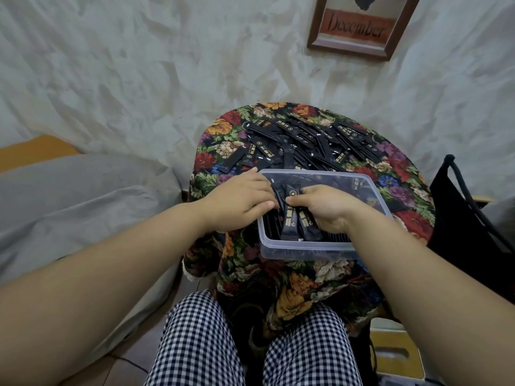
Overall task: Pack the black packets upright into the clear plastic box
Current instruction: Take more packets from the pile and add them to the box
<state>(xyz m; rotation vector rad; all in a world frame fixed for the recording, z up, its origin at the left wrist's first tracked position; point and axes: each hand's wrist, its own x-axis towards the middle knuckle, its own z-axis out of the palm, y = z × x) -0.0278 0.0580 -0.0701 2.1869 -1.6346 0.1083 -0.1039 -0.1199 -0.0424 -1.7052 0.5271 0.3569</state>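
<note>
Black packets (289, 221) stand in the clear plastic box (306, 253); left grip (239, 199) and right grip (326, 210) both curl around their tops.

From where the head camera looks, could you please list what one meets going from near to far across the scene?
Checked trousers → clear plastic box → loose black packets → framed December print.
</note>
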